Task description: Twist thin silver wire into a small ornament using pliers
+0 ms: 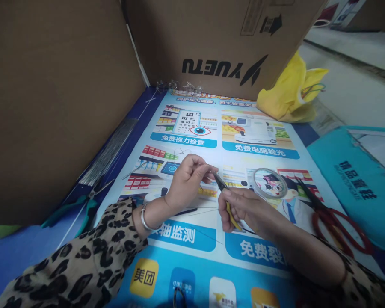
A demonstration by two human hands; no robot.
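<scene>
I take this for a makeshift workshop: cardboard encloses the left and far sides, a poster lies spread between, with teal-handled pliers left, scissors and tape right.

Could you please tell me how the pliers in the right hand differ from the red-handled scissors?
The pliers show a yellow handle; the scissors have red loops. The pliers are gripped in the right hand, while the scissors lie unheld. The scissors look larger than the pliers. Both have dark, tapering ends.

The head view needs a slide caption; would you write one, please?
Right hand holding pliers near left hand's fingertips, above poster.
</scene>
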